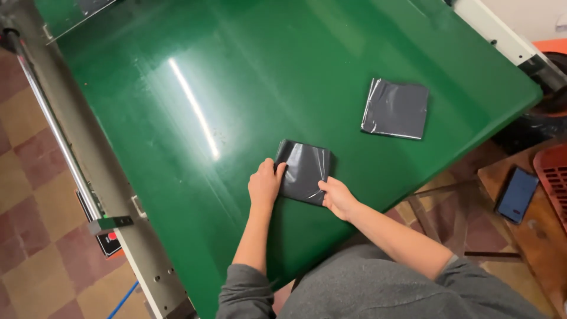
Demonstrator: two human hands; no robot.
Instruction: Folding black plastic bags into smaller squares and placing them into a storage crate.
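Note:
A folded black plastic bag (pixel 305 168) lies on the green table (pixel 248 88) near its front edge. My left hand (pixel 265 184) rests on the bag's left edge, fingers curled over it. My right hand (pixel 338 197) pinches the bag's lower right corner. A second folded black plastic bag (pixel 396 108) lies flat further right, apart from both hands.
A metal rail (pixel 53 127) and frame run along the table's left side above a tiled floor. At the right, a wooden stool (pixel 514 236) carries a dark phone (pixel 517 194), beside an orange crate (pixel 554 177).

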